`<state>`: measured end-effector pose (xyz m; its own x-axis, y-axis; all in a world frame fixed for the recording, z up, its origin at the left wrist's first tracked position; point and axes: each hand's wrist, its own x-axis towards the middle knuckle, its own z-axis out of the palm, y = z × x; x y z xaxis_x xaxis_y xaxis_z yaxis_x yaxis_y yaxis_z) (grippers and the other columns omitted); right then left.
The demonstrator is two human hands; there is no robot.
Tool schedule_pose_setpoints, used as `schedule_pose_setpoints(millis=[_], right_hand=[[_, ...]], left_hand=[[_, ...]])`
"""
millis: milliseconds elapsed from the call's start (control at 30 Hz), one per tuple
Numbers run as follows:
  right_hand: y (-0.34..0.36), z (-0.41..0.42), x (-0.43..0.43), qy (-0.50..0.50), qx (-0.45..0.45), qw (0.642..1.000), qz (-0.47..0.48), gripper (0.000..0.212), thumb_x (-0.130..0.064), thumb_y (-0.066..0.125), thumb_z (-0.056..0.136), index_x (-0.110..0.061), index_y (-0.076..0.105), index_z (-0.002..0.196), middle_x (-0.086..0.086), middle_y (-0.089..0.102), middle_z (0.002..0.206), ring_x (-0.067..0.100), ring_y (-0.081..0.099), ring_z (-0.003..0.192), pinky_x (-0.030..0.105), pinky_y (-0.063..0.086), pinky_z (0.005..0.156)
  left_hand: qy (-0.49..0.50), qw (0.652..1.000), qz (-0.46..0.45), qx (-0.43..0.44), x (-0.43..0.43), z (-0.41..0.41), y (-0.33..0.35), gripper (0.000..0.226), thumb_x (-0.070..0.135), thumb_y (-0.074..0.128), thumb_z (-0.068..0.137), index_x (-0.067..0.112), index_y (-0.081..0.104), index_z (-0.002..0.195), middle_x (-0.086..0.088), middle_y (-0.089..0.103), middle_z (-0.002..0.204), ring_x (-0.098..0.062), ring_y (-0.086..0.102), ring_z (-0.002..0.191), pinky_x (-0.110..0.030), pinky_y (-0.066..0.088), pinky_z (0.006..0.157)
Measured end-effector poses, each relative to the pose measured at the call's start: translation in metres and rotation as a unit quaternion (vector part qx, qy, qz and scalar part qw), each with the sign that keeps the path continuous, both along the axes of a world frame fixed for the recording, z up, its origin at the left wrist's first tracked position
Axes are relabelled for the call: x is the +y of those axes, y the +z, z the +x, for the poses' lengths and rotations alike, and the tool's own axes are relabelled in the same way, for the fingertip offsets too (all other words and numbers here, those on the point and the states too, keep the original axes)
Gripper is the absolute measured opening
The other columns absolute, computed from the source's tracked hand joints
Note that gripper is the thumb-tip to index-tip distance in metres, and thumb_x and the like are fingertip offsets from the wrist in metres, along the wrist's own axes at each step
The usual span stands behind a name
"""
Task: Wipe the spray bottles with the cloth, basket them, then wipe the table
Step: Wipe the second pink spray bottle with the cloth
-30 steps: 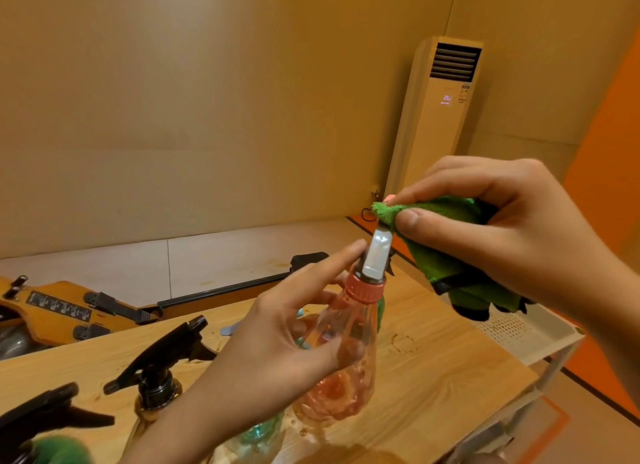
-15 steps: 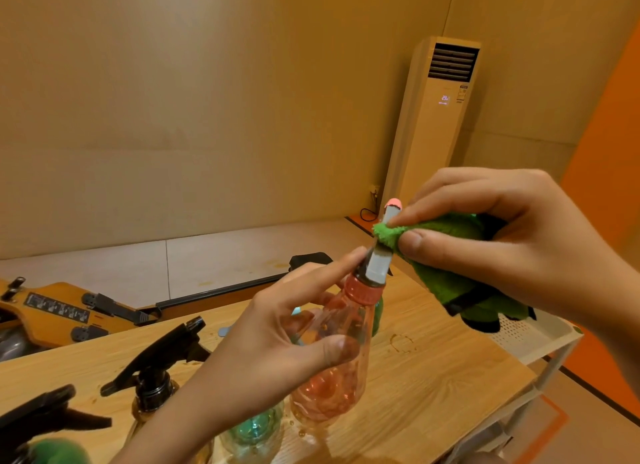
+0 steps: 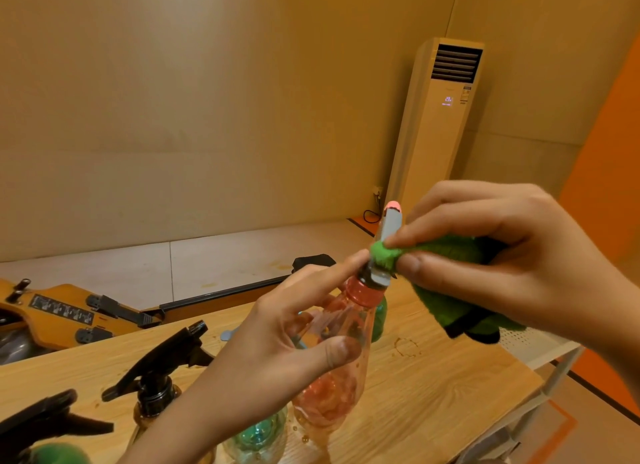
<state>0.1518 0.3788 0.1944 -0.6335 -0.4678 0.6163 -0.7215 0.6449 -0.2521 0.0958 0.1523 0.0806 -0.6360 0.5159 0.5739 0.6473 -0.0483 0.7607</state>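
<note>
The pink bottle [image 3: 332, 387] is held at frame centre above the desk [image 3: 433, 394], its body gripped by the curled fingers of the left hand [image 3: 270, 353], while the cloth [image 3: 446, 301] is pinched against its spray head [image 3: 391, 228] by the right hand [image 3: 502, 256]; being thin clear plastic, it is judged light, squashy and perhaps slippery, and best held below the collar. Little beyond droplets is seen inside; the white basket [image 3: 526, 342] at right is mostly hidden, and its contents cannot be told.

Spray bottles [image 3: 162, 359] crowd the table's [image 3: 450, 394] near left; bare wood lies right.
</note>
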Motion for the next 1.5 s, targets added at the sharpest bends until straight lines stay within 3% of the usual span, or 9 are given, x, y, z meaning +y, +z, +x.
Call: schedule_pose_setpoints(millis=[133,233,333,633,867,1100,1233,1333,1500], right_hand=[[0.001,-0.001,-0.001,-0.014,0.016,0.999,0.028,0.021,-0.036,0.069,0.092,-0.021,0.079,0.104,-0.010,0.070,0.097,0.010,0.070,0.089,0.014,0.051,0.068],[0.004,-0.008,0.002,-0.076,0.031,0.996,-0.018,0.020,-0.037,0.071,0.091,-0.023,0.078,0.103,-0.014,0.071,0.096,0.009,0.070,0.090,0.013,0.054,0.065],[0.002,-0.005,-0.001,-0.048,0.006,0.998,-0.034,0.019,-0.035,0.072,0.090,-0.022,0.079,0.102,-0.013,0.072,0.095,0.012,0.071,0.090,0.015,0.054,0.064],[0.004,-0.022,0.002,-0.120,-0.009,0.989,-0.081,0.020,-0.045,0.069,0.088,-0.030,0.078,0.098,-0.016,0.073,0.088,0.004,0.070,0.085,0.012,0.052,0.063],[-0.003,-0.009,-0.003,-0.009,-0.059,0.994,-0.087,0.015,-0.032,0.076,0.090,-0.020,0.079,0.099,-0.005,0.075,0.095,0.018,0.073,0.087,0.021,0.056,0.067],[-0.012,-0.003,-0.010,-0.034,0.008,0.997,-0.069,0.021,-0.039,0.069,0.090,-0.025,0.078,0.102,-0.009,0.073,0.096,0.016,0.072,0.091,0.029,0.058,0.066],[-0.012,0.000,-0.016,-0.035,0.040,0.998,-0.046,0.021,-0.039,0.069,0.091,-0.025,0.078,0.104,-0.012,0.072,0.097,0.014,0.071,0.091,0.025,0.058,0.066],[-0.011,-0.001,-0.018,-0.038,0.069,0.997,-0.019,0.024,-0.040,0.072,0.089,-0.022,0.077,0.105,-0.010,0.070,0.098,0.014,0.070,0.090,0.025,0.057,0.065],[-0.016,-0.008,-0.018,-0.066,0.127,0.990,0.011,0.022,-0.033,0.076,0.089,-0.017,0.078,0.104,-0.003,0.068,0.098,0.012,0.068,0.090,0.024,0.056,0.068]], left_hand=[[-0.006,1.000,0.010,-0.010,0.001,0.000,-0.001,0.070,0.016,0.075,0.087,0.060,0.054,0.136,0.019,0.064,0.121,-0.005,0.062,0.118,-0.024,0.056,0.094],[-0.008,1.000,0.010,-0.012,0.000,0.001,-0.001,0.070,0.014,0.074,0.087,0.060,0.055,0.136,0.020,0.065,0.123,-0.006,0.063,0.119,-0.025,0.056,0.097],[-0.006,1.000,0.006,-0.015,-0.001,0.000,0.000,0.070,0.017,0.074,0.087,0.060,0.053,0.138,0.019,0.064,0.126,-0.009,0.063,0.122,-0.030,0.055,0.101],[0.003,1.000,-0.005,0.003,-0.003,0.003,0.004,0.065,0.020,0.073,0.089,0.056,0.053,0.140,0.021,0.063,0.125,-0.003,0.061,0.121,-0.024,0.054,0.098],[0.027,1.000,-0.012,-0.005,-0.006,0.000,0.003,0.065,0.031,0.074,0.087,0.067,0.050,0.136,0.023,0.062,0.126,-0.005,0.060,0.121,-0.025,0.054,0.099],[0.050,0.998,-0.002,-0.026,-0.006,0.003,0.003,0.069,0.031,0.077,0.083,0.069,0.050,0.134,0.021,0.060,0.119,-0.011,0.063,0.116,-0.038,0.059,0.096],[0.067,0.997,0.004,-0.031,-0.006,0.004,0.004,0.073,0.022,0.083,0.085,0.061,0.052,0.138,0.024,0.061,0.122,-0.003,0.063,0.116,-0.021,0.055,0.097],[0.081,0.996,-0.005,-0.034,-0.007,0.004,0.005,0.071,0.028,0.081,0.080,0.052,0.054,0.141,0.023,0.062,0.121,0.000,0.061,0.116,-0.017,0.053,0.095],[0.110,0.993,-0.026,-0.036,-0.007,0.003,0.005,0.065,0.024,0.083,0.083,0.058,0.055,0.130,0.033,0.060,0.119,0.011,0.055,0.114,-0.006,0.048,0.086]])
